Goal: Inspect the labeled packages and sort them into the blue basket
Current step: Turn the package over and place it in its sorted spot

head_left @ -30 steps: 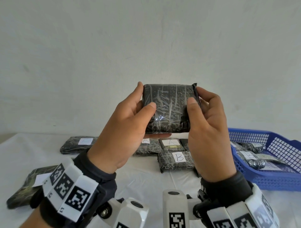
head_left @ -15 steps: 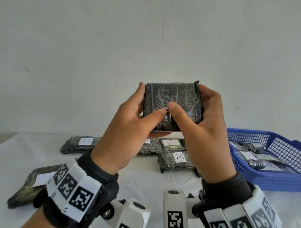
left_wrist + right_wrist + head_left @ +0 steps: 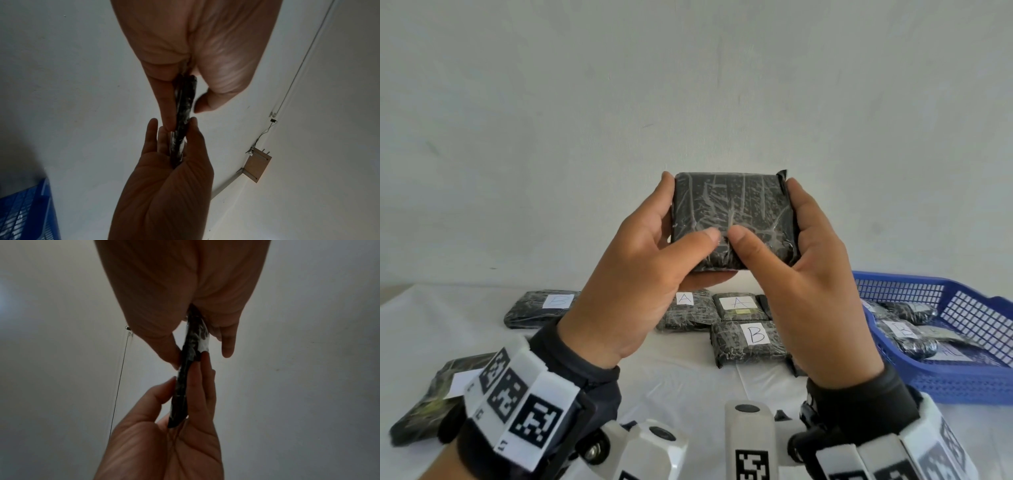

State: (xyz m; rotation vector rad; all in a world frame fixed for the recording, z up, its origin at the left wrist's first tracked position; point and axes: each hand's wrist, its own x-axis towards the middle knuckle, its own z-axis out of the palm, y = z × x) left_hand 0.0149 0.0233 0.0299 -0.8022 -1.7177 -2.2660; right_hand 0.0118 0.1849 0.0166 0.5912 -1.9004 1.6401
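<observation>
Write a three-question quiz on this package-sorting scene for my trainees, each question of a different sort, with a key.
1. True or false: the held package shows a white label on the side facing the head camera.
2. Which hands grip it? (a) left hand only (b) right hand only (c) both
3. Fill in: the nearest labelled package on the table, in front of the two marked A, reads ___.

Key: 1 false; 2 c; 3 B. The blue basket already holds packages.

Basket (image 3: 962, 383) right on table (image 3: 681, 387); packages (image 3: 748, 342) left of it, more inside.
</observation>
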